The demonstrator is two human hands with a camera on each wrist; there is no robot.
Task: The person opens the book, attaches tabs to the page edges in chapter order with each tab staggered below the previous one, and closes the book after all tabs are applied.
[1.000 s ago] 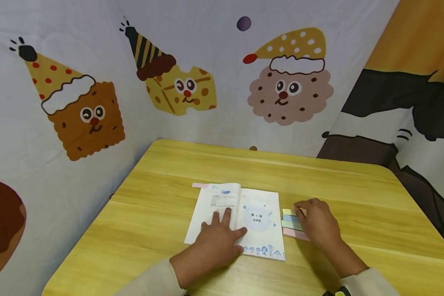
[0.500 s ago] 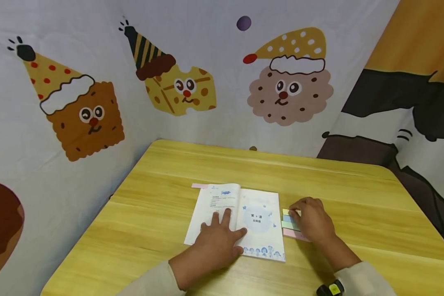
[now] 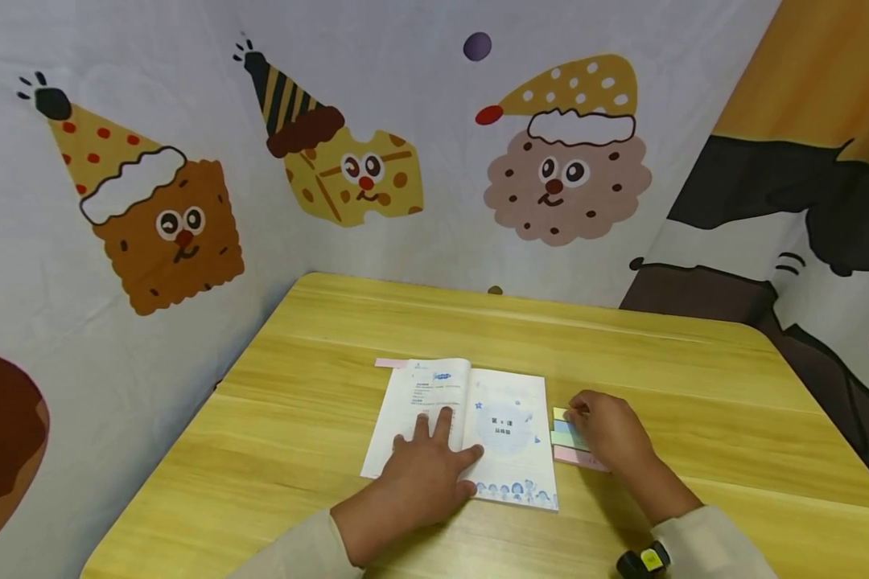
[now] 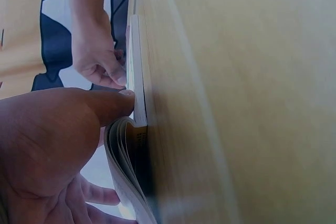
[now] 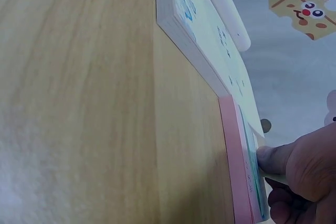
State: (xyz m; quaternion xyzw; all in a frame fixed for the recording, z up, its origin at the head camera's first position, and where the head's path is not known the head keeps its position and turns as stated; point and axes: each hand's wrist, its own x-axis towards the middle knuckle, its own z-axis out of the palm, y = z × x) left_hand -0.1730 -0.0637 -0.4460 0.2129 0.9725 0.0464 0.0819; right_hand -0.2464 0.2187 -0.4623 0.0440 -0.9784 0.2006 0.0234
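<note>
An open book (image 3: 503,402) lies on the table with printed pages up. My left hand (image 3: 427,474) presses flat across its left page and centre fold, fingers spread; in the left wrist view its thumb (image 4: 118,103) rests on the page edge. Just right of the book sits a set of sticky note strips (image 3: 572,438) in yellow, blue, green and pink. My right hand (image 3: 611,426) is over their right end, thumb and fingers pinching the yellow strip at the top of the set. In the right wrist view a pale strip shows between the thumb (image 5: 270,158) and curled fingers.
A pink strip (image 3: 389,363) sticks out from the book's upper left edge. The wooden table (image 3: 275,386) backs onto a cloth (image 3: 434,249) printed with cartoon figures. A dark band with a yellow-faced device (image 3: 644,559) is at the right wrist.
My right hand has shifted slightly left along the sticky notes, and its fingers have bent closer to the yellow strip. The left hand and the book stay put.
</note>
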